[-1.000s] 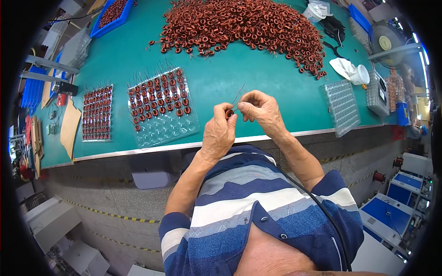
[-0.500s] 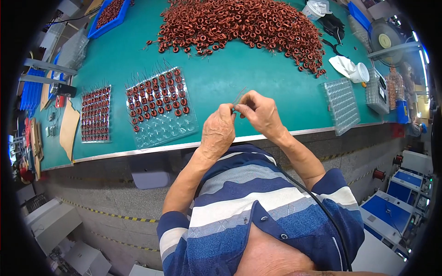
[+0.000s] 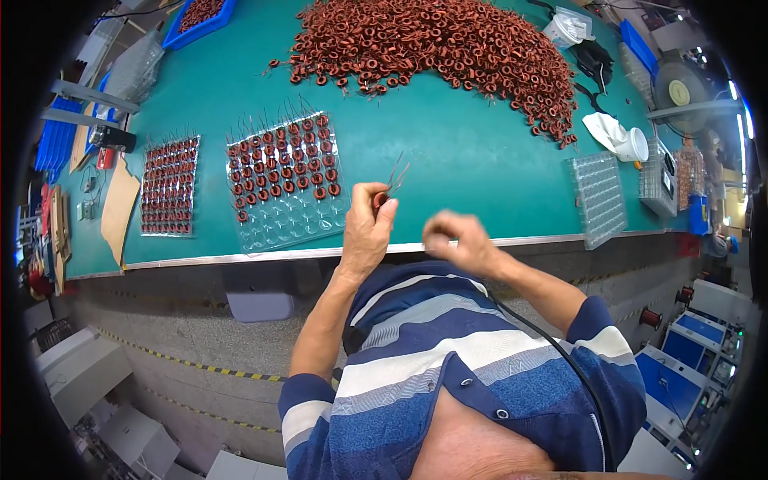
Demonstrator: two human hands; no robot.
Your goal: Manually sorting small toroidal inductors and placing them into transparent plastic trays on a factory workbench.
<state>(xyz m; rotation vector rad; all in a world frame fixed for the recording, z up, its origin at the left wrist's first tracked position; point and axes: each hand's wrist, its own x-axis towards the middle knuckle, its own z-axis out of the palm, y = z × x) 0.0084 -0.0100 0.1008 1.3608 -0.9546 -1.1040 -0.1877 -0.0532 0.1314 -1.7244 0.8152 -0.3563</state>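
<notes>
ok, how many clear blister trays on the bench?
3: one full of coils at far left, one part-filled ahead of the left hand at, one empty at right. Others may be hidden.

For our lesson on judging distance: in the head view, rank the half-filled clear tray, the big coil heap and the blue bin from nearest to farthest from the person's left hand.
1. Half-filled clear tray, just left of the left hand.
2. Coil heap, farther back, mid-table.
3. Blue bin, far back-left corner.
</notes>
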